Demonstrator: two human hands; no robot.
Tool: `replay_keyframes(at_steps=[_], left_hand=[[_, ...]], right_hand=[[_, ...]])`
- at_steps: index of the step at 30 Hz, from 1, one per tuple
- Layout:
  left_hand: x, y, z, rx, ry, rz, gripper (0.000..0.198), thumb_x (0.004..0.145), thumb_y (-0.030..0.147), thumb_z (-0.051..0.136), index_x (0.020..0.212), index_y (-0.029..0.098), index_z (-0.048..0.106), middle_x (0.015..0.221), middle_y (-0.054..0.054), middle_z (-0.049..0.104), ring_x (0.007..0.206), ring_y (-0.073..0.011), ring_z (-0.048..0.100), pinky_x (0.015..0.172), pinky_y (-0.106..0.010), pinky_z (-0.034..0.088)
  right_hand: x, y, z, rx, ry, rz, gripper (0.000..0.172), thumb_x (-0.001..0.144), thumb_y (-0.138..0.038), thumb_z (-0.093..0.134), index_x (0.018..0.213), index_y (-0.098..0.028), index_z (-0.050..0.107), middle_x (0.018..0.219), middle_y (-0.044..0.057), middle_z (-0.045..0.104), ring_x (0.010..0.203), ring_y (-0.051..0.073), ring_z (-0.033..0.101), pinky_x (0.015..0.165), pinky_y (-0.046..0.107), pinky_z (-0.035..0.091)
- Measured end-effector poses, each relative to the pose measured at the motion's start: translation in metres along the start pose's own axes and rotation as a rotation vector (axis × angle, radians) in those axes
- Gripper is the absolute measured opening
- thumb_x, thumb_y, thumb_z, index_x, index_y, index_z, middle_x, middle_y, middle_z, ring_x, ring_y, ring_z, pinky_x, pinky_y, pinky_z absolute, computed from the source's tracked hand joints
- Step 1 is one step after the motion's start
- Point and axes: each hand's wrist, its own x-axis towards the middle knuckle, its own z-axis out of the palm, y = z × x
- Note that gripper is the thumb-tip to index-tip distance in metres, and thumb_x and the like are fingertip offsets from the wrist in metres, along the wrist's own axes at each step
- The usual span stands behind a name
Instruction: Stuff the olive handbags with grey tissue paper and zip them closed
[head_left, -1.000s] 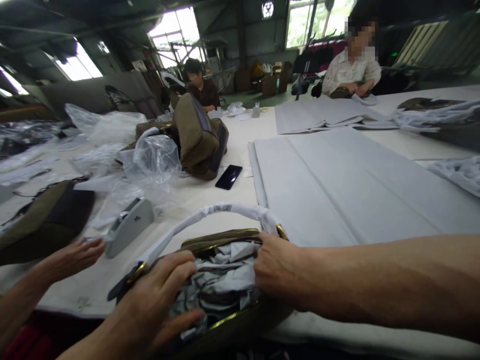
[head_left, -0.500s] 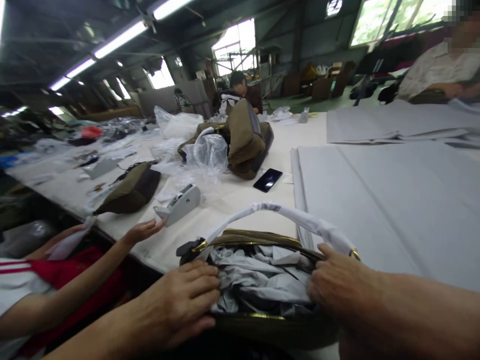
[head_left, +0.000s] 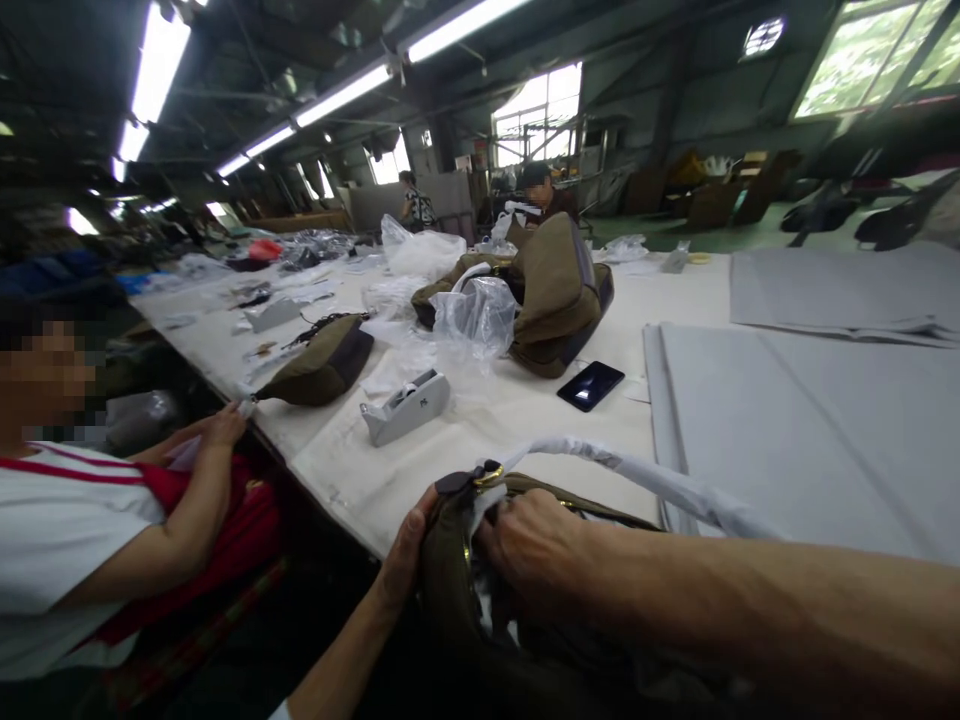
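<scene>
An olive handbag [head_left: 450, 590] with a paper-wrapped handle [head_left: 660, 485] sits at the table's near edge, right in front of me. My left hand [head_left: 405, 555] grips the bag's left end from outside, thumb up by the brass ring [head_left: 487, 475]. My right hand [head_left: 529, 540] is closed at the bag's mouth beside that ring; what its fingers pinch is hidden. The grey stuffing paper is mostly covered by my right hand and arm.
A person in white and red sits at my left, hand [head_left: 221, 425] at the table edge. On the table lie a tape dispenser [head_left: 405, 405], a phone [head_left: 591, 385], olive bags [head_left: 555, 295] [head_left: 322, 362], plastic wrap [head_left: 472, 315] and grey paper stacks [head_left: 810, 430].
My view swung left. My right hand moved from the bag's right end to its left end by the ring. My left hand slid off the stuffing paper onto the bag's outer left side.
</scene>
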Motion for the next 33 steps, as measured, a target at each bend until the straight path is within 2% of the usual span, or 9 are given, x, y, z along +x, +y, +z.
replay_keyframes(at_steps=[4,6,9,12,15,20,27,30,33], left_hand=[[0.001,-0.002,0.003,-0.153,-0.018,-0.021,0.065,0.086,0.066,0.037,0.123,0.016,0.054,0.127,-0.011,0.057,0.123,-0.0333,0.046,0.109,-0.046,0.032],[0.002,-0.004,0.005,-0.195,-0.024,-0.023,0.062,0.088,0.064,0.035,0.123,0.017,0.054,0.127,-0.010,0.058,0.122,-0.0320,0.047,0.108,-0.045,0.033],[0.007,-0.007,0.008,-0.144,-0.022,-0.001,0.054,0.090,0.057,0.038,0.125,0.018,0.053,0.128,-0.009,0.057,0.122,-0.0299,0.048,0.106,-0.041,0.035],[0.011,-0.007,0.013,-0.076,-0.040,0.000,0.052,0.091,0.054,0.039,0.125,0.017,0.052,0.131,-0.010,0.054,0.123,-0.0308,0.046,0.106,-0.042,0.035],[0.011,-0.006,0.016,-0.030,-0.058,-0.016,0.054,0.091,0.055,0.037,0.127,0.017,0.050,0.134,-0.009,0.052,0.126,-0.0304,0.043,0.110,-0.043,0.029],[0.005,-0.007,0.012,0.022,-0.074,-0.039,0.057,0.090,0.058,0.035,0.129,0.019,0.048,0.133,-0.008,0.052,0.125,-0.0300,0.044,0.109,-0.041,0.030],[0.003,-0.020,0.008,0.203,-0.022,0.062,0.061,0.088,0.063,0.033,0.121,0.018,0.056,0.119,-0.010,0.058,0.114,-0.0300,0.048,0.101,-0.041,0.037],[-0.004,-0.027,0.014,0.149,-0.008,0.041,0.067,0.085,0.067,0.036,0.128,0.018,0.051,0.125,-0.011,0.055,0.119,-0.0314,0.045,0.106,-0.043,0.033],[-0.010,-0.031,0.019,0.052,0.046,-0.023,0.068,0.085,0.066,0.037,0.131,0.017,0.048,0.121,-0.011,0.058,0.119,-0.0314,0.047,0.107,-0.045,0.032]], right_hand=[[0.007,0.008,-0.002,0.222,-0.025,0.022,0.042,0.067,-0.034,0.069,0.100,-0.009,0.066,0.109,0.016,0.065,0.094,0.029,0.061,0.078,0.035,0.050],[0.008,0.016,-0.002,0.398,-0.012,0.123,0.030,0.075,-0.032,0.057,0.097,-0.014,0.067,0.103,0.012,0.068,0.093,0.027,0.063,0.078,0.033,0.050],[0.006,0.026,0.001,0.490,0.022,0.293,0.034,0.080,-0.033,0.045,0.103,-0.017,0.066,0.100,0.011,0.069,0.092,0.026,0.064,0.077,0.033,0.050],[0.004,0.025,0.001,0.451,-0.150,0.278,0.050,0.069,-0.048,0.062,0.107,-0.015,0.066,0.104,0.014,0.067,0.097,0.032,0.062,0.080,0.038,0.050],[0.009,0.015,0.006,0.329,-0.237,0.269,0.056,0.057,-0.040,0.074,0.104,-0.011,0.067,0.104,0.018,0.066,0.098,0.035,0.061,0.083,0.041,0.049],[0.016,0.003,0.024,0.328,-0.031,0.233,0.039,0.063,-0.027,0.068,0.100,-0.014,0.066,0.103,0.015,0.066,0.093,0.030,0.062,0.075,0.036,0.050],[-0.022,0.019,0.039,0.243,0.287,0.009,0.009,0.073,-0.020,0.056,0.078,-0.015,0.063,0.080,0.008,0.066,0.076,0.023,0.058,0.068,0.034,0.047],[-0.025,0.025,0.055,0.250,0.483,-0.016,0.009,0.073,-0.016,0.052,0.075,-0.016,0.060,0.080,0.007,0.064,0.075,0.021,0.055,0.066,0.032,0.046],[-0.021,0.023,0.058,0.317,0.478,0.036,0.019,0.072,-0.011,0.050,0.086,-0.015,0.062,0.093,0.009,0.064,0.087,0.022,0.055,0.076,0.033,0.047]])
